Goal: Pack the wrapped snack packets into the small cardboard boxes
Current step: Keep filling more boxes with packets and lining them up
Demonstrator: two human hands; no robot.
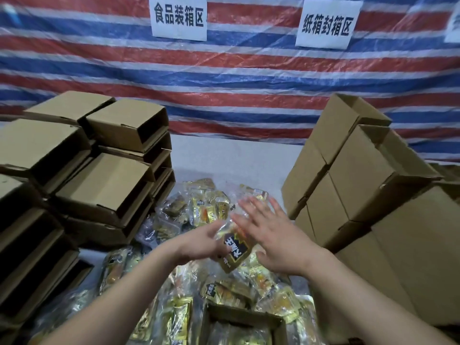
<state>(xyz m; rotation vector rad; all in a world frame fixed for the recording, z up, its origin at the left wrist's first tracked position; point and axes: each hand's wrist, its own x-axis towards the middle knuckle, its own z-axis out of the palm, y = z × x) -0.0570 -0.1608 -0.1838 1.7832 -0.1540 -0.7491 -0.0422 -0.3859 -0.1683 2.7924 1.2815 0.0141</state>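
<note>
Starting at the left, stacks of small cardboard boxes (pixel 104 188) sit open and empty on the counter (pixel 231 158), their dark mouths facing the middle. Next comes the loose heap of wrapped snack packets (pixel 196 210), yellow and clear film piled between the stacks, spilling toward the near edge where an open box (pixel 242 319) already holds some packets. Above the heap, the left hand (pixel 199 245) pinches a single dark-and-gold packet (pixel 235 250) by its lower left side, thumb over the front. Just beside it, the right hand (pixel 276 240) has its grip spread, fingers straight and fanned; it looks to be brushing the packet's right edge, though motion blur makes contact hard to confirm. Farther right stand taller closed cartons (pixel 361 175).

The packets look light, thin and floppy, with slick film that would slide under a loose pinch. The sealed edges seem the best place to take hold, being flat and stiffer than the puffed middle, and several could be gathered flat together.
</note>
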